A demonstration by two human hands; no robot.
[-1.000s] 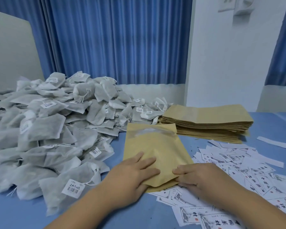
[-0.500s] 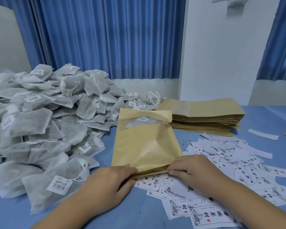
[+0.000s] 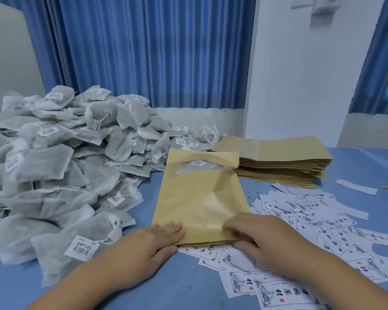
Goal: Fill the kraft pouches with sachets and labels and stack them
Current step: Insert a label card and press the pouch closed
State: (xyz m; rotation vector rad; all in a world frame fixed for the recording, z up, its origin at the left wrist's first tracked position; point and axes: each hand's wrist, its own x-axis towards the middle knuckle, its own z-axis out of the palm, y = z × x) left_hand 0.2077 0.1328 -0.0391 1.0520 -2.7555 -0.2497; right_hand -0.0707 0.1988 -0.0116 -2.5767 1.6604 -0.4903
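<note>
Left hand (image 3: pixel 152 242) newly atop creased pouch (image 3: pixel 199 198)

light: bright, even | shadows: soft | blur: right hand (image 3: pixel 259 237) | edges: bowed

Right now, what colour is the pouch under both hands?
The pouch is tan kraft brown; the head view shows it best.

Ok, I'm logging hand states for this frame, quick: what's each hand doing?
Left hand: open, fingers flat on the pouch.
Right hand: on the pouch's near edge, blurred, grip cannot be told.
</note>
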